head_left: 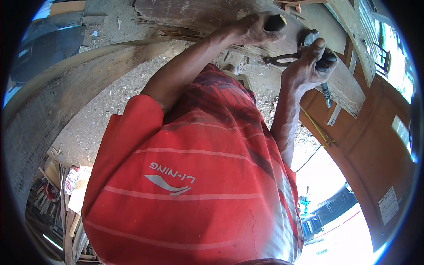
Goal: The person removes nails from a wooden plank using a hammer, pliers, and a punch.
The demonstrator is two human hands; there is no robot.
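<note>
My left hand [257, 30] is closed round a black, round-ended thing [274, 23], its kind hidden by the fingers. To its right, my right hand [304, 70] wraps round a dark tool [327, 62]. A ribbed dark end [326, 93] pokes out below that fist, and a thin black curved piece [282, 58] reaches out to its left. The fingers cover most of the tool, so I cannot make out its kind. Both hands are over a long weathered wooden plank [194, 15] that runs across the top and down to the right.
A thick curved timber [84, 66] sweeps round the left side. Wood scraps [66, 212] are piled at the lower left. On the right stands a brown panel [353, 154] with a paper sheet [388, 205] on it; a yellow cord [316, 126] hangs nearby. Debris litters the ground [101, 115].
</note>
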